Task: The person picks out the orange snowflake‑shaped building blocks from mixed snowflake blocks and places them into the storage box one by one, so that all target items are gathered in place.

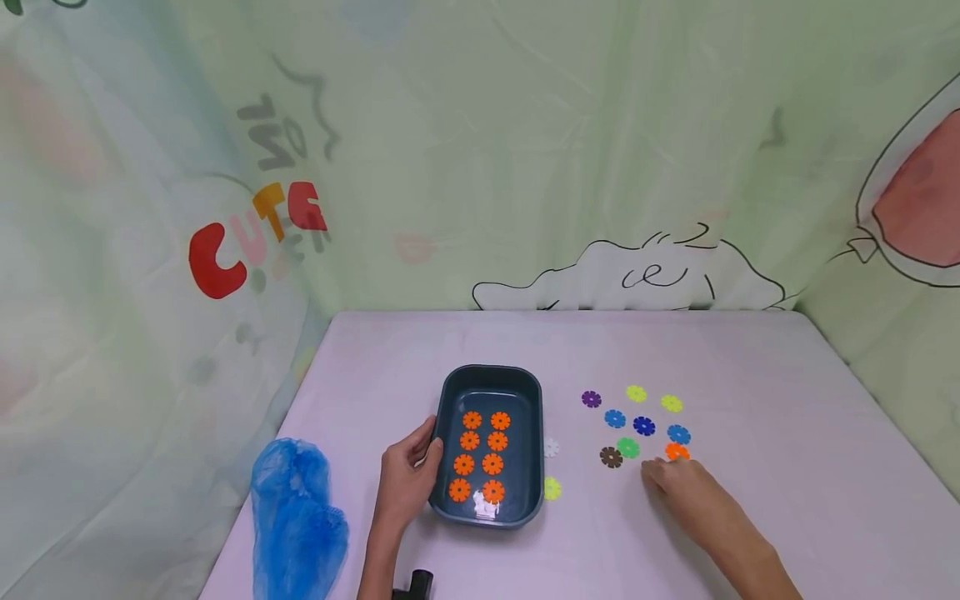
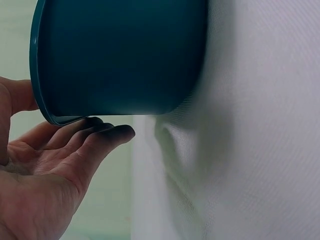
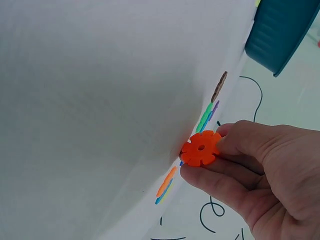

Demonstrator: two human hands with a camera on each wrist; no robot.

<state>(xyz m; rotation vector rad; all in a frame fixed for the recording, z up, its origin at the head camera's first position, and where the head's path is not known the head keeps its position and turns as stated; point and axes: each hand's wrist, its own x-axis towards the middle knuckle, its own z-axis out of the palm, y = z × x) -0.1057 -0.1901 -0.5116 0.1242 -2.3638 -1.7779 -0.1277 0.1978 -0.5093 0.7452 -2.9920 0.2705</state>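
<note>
My left hand holds a dark blue rectangular tray by its left side. In the left wrist view, the thumb is over the rim and the fingers lie along the outer wall. Orange flower-shaped discs lie in two columns inside the tray. My right hand, low over the table, pinches an orange notched disc between thumb and fingers; the hand hides this disc in the head view. Just beyond the fingertips another orange disc lies flat. A brown disc and a green disc lie left of this hand.
Farther back lie blue, purple and yellow discs. A white disc and a yellow-green disc sit against the tray's right side. Crumpled blue plastic covers the table's left edge, and a black object shows at the front.
</note>
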